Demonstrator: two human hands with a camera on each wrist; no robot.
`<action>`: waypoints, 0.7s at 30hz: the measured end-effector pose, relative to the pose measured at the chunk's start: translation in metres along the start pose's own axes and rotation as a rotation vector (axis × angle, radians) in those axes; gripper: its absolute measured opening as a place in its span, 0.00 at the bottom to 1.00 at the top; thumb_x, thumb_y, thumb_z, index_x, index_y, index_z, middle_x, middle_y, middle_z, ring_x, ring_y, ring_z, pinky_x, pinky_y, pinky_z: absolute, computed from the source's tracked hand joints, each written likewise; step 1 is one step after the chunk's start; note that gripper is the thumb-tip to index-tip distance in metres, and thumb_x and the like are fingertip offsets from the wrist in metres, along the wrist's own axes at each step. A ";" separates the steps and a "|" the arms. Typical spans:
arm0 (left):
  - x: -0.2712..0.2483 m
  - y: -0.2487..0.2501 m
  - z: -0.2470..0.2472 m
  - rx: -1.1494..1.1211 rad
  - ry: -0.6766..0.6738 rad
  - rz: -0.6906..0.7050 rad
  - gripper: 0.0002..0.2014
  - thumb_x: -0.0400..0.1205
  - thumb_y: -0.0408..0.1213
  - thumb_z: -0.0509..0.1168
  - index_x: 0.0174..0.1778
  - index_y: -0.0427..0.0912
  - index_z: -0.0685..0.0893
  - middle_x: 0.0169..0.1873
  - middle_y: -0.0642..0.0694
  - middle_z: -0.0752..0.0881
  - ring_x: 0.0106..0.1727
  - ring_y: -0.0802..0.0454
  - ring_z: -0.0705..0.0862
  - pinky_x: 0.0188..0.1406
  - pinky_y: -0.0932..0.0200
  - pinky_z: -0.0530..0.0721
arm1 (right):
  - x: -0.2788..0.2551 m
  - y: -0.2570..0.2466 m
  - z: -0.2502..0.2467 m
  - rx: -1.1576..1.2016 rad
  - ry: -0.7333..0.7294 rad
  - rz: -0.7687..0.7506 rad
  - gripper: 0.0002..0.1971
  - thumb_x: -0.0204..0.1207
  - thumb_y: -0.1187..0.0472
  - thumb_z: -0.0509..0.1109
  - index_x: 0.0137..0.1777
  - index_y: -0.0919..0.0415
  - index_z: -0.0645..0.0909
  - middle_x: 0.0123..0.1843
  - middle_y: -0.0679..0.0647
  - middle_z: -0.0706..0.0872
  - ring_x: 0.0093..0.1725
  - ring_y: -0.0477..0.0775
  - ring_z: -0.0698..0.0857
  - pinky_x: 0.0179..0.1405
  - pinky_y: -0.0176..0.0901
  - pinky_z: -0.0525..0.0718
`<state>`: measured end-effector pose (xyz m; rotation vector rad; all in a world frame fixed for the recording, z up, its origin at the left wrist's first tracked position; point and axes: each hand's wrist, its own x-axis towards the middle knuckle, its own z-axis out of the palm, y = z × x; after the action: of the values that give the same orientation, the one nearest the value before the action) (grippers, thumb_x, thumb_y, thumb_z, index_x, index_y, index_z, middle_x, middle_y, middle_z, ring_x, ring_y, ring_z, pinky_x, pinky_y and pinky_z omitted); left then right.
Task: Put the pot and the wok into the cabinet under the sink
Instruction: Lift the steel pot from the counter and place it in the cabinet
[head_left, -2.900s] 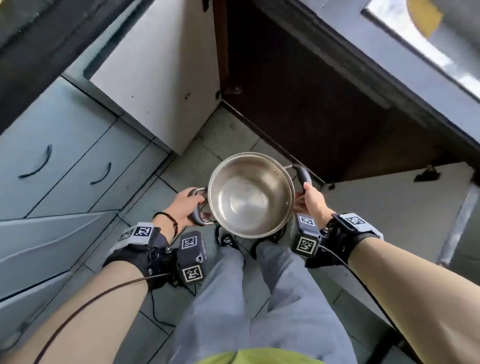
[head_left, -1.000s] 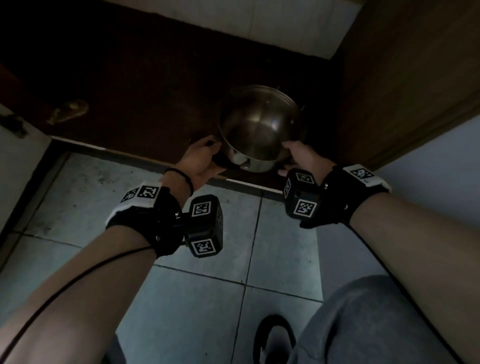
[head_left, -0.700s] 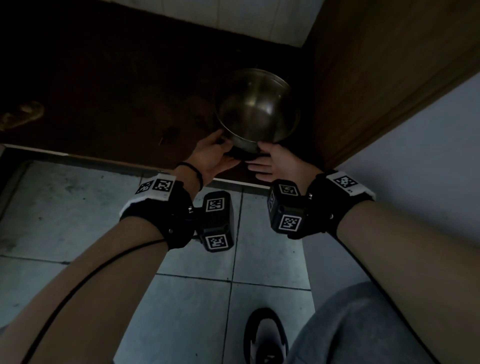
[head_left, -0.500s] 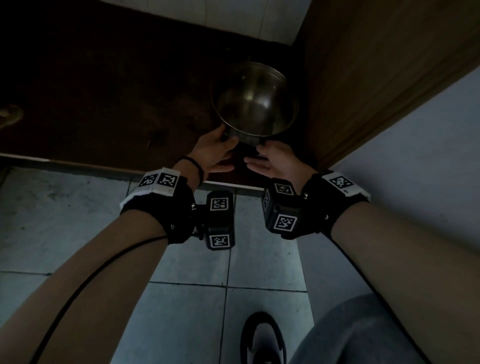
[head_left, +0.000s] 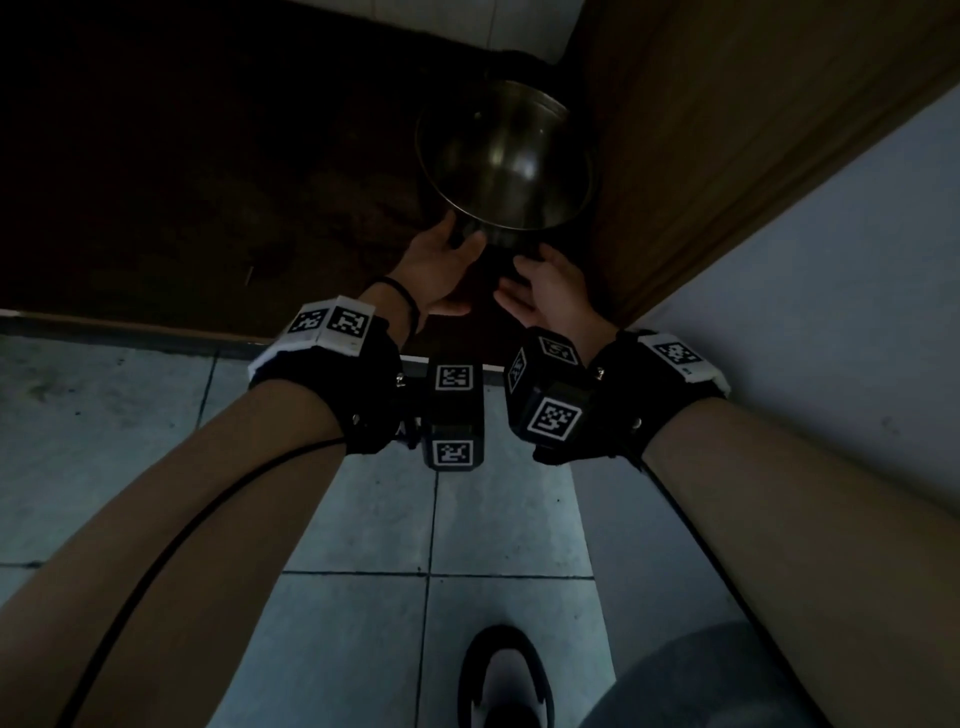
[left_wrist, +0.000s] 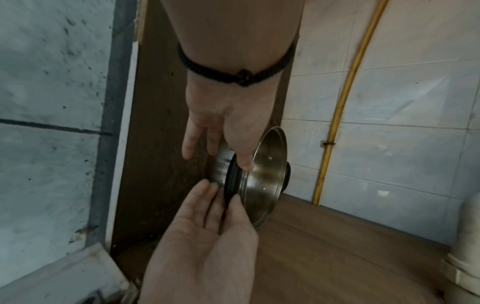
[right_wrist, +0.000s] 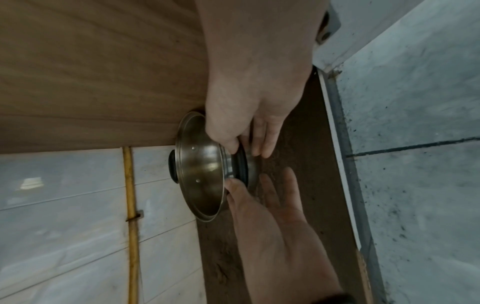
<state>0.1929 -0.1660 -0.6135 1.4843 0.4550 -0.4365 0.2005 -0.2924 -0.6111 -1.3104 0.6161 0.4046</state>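
Inside the cabinet (head_left: 249, 156): our pot (head_left: 504, 156) sits on its floor, near the right wall.
Grip: left hand (head_left: 436, 265) and right hand (head_left: 545, 280) flat-fingered, only touching the near handle.
Advice: we nudge evenly, avoiding the wall.

Both forearms are bare. Each wrist carries a black strap (head_left: 366, 395) with a white band of black-and-white square markers, and a black camera block (head_left: 451, 415) bearing more such markers. A thin black cable (head_left: 171, 540) runs along the left forearm. A black braided cord (left_wrist: 233, 78) circles the left wrist. Grey trousers (head_left: 691, 680) and a black-and-white shoe (head_left: 506, 680) sit at the lower right of the frame.
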 end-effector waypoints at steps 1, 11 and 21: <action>0.000 0.000 0.000 0.010 -0.003 -0.004 0.27 0.85 0.48 0.59 0.81 0.61 0.62 0.77 0.52 0.72 0.72 0.52 0.74 0.50 0.48 0.87 | -0.001 0.000 -0.001 -0.008 -0.001 -0.001 0.29 0.82 0.67 0.62 0.82 0.53 0.62 0.72 0.59 0.78 0.56 0.55 0.83 0.50 0.46 0.85; -0.038 -0.020 -0.053 0.014 -0.014 -0.105 0.23 0.88 0.40 0.54 0.81 0.52 0.65 0.76 0.53 0.75 0.75 0.47 0.74 0.67 0.47 0.79 | -0.031 0.018 0.004 -0.155 -0.040 0.083 0.27 0.83 0.45 0.57 0.80 0.54 0.64 0.65 0.58 0.81 0.54 0.58 0.83 0.52 0.51 0.83; -0.199 0.034 -0.165 -0.120 0.275 -0.220 0.18 0.88 0.34 0.50 0.72 0.43 0.75 0.60 0.47 0.85 0.50 0.51 0.85 0.55 0.56 0.82 | -0.159 -0.010 0.092 -0.405 -0.357 0.323 0.25 0.85 0.45 0.53 0.74 0.61 0.72 0.64 0.59 0.82 0.61 0.62 0.81 0.66 0.57 0.77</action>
<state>0.0401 0.0003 -0.4828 1.3885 0.8540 -0.3710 0.1010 -0.1951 -0.4910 -1.4737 0.4544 1.0469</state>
